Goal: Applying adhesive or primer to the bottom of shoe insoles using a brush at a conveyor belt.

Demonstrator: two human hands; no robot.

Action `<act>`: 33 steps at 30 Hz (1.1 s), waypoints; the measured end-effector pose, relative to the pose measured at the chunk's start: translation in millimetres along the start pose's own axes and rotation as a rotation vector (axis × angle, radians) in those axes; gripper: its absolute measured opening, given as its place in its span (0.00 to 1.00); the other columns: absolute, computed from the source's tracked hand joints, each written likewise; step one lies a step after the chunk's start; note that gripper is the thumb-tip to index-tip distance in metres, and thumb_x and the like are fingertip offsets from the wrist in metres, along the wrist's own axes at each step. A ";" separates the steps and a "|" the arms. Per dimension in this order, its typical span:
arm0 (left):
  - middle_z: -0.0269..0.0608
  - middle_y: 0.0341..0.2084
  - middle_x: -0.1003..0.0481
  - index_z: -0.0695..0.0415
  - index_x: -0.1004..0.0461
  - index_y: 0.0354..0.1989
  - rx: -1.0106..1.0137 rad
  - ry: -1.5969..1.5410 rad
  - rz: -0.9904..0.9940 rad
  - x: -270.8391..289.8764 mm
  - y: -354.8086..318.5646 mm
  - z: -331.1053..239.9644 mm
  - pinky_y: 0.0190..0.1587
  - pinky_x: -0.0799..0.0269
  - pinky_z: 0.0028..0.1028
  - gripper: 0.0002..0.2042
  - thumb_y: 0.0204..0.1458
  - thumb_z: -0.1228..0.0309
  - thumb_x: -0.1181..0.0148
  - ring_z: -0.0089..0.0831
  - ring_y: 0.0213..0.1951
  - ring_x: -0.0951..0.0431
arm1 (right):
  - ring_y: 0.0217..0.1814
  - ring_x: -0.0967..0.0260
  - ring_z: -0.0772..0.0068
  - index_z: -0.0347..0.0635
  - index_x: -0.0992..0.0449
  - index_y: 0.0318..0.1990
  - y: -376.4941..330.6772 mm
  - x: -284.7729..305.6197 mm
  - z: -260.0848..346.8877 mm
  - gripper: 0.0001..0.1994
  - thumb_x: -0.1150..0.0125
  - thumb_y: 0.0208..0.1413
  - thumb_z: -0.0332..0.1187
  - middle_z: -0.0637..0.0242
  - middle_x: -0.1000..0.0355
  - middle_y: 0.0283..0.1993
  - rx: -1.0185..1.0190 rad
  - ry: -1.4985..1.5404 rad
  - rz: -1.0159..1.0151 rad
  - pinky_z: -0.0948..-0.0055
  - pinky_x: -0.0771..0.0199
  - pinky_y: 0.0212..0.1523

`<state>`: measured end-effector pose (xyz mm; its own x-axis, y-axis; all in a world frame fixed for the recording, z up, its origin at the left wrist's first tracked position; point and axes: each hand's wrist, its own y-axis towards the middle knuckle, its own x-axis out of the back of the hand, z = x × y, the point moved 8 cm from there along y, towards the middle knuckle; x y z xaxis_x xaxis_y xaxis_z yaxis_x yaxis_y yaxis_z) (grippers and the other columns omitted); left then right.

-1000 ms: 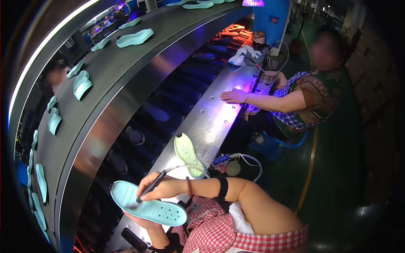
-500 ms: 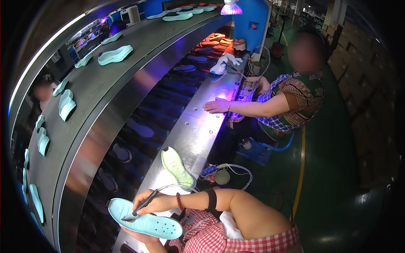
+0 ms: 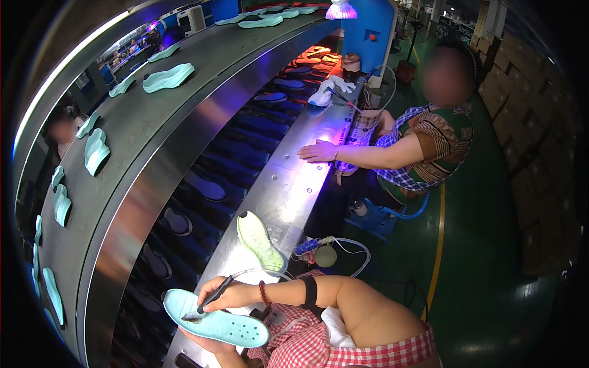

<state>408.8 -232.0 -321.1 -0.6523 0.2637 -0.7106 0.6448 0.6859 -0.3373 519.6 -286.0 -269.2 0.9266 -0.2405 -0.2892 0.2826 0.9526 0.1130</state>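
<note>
A light turquoise shoe sole (image 3: 230,327) with small holes at one end is tilted over the near end of the metal ledge. My left hand (image 3: 211,345) supports it from below, its fingers mostly hidden under the sole. Above it, my right hand (image 3: 232,295) grips a black-handled brush (image 3: 216,293) with a thin pale tube running from it. The dark bristles touch the sole's upper face, toward its left end. Just beyond my right hand, a pale yellow-green sole (image 3: 259,239) lies on the metal ledge (image 3: 279,195).
At left, a raised dark conveyor belt (image 3: 132,132) carries several turquoise soles. Dark soles (image 3: 205,185) lie on a lower line beside the ledge. Farther along, a co-worker's hand (image 3: 318,151) rests on the ledge, near a white glove (image 3: 340,88). A cup (image 3: 325,256) and cables sit at the ledge's right.
The turquoise sole and both my hands have shifted slightly to the right. The brush stays against the sole, at nearly the same spot.
</note>
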 end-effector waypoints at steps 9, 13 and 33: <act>0.42 0.44 0.33 0.53 0.43 0.54 0.048 -0.007 0.059 -21.9 -8.7 2.6 0.42 0.29 0.34 0.32 0.50 0.41 0.69 0.36 0.41 0.28 | 0.33 0.33 0.80 0.37 0.27 0.32 -2.7 2.1 5.7 0.09 0.38 0.43 0.31 0.67 0.28 0.30 0.005 0.032 -0.040 0.80 0.34 0.35; 0.43 0.42 0.32 0.54 0.42 0.53 0.023 0.006 0.022 -14.7 -6.0 1.6 0.39 0.28 0.33 0.31 0.50 0.41 0.69 0.37 0.38 0.27 | 0.35 0.34 0.81 0.36 0.27 0.35 -2.5 0.7 5.3 0.10 0.39 0.45 0.30 0.67 0.29 0.33 -0.009 0.025 -0.007 0.81 0.34 0.37; 0.41 0.47 0.36 0.49 0.45 0.57 0.106 -0.071 0.116 -8.0 -1.8 9.1 0.42 0.30 0.36 0.35 0.48 0.37 0.69 0.38 0.44 0.30 | 0.35 0.34 0.81 0.37 0.27 0.35 -2.9 0.8 0.4 0.10 0.39 0.45 0.29 0.67 0.29 0.33 -0.044 0.045 -0.002 0.81 0.34 0.37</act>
<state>416.5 -241.5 -320.5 -0.5438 0.2862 -0.7889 0.7552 0.5769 -0.3112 519.7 -289.0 -269.3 0.9136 -0.2348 -0.3319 0.2723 0.9596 0.0707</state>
